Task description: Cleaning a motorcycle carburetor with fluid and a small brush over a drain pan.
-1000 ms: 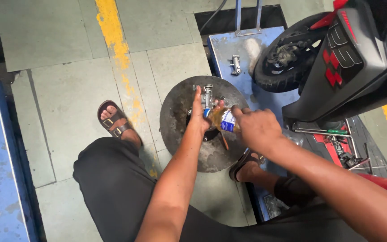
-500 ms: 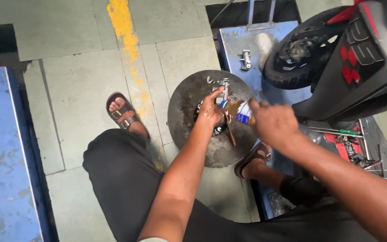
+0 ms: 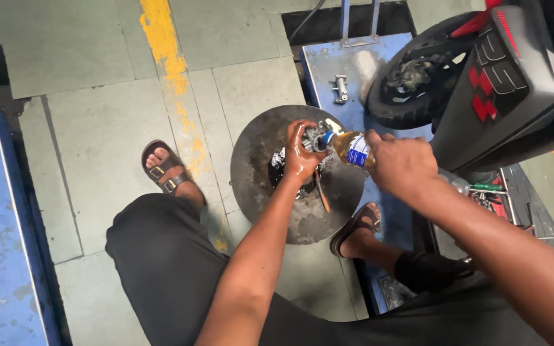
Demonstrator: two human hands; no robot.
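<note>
- Frame centre: left hand (image 3: 302, 154) wrapped tight round a small metal part (image 3: 315, 136), kept over the round pan (image 3: 270, 138) so runoff lands there.
- Right hand (image 3: 400, 161) clenched on a plastic bottle (image 3: 349, 146), tipped with neck at the part, amber liquid inside.
- Scooter (image 3: 482, 83) upper right.

A clear plastic bottle (image 3: 349, 147) of amber liquid lies tipped sideways, neck touching a greasy metal part (image 3: 308, 138) over a round grey pan (image 3: 261, 160)

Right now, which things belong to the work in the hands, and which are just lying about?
In use: left hand on small oily metal part; right hand tipping clear plastic bottle of amber liquid; round grey metal pan.
Lying about: black scooter tyre; green-handled screwdriver; silver bracket.
</note>
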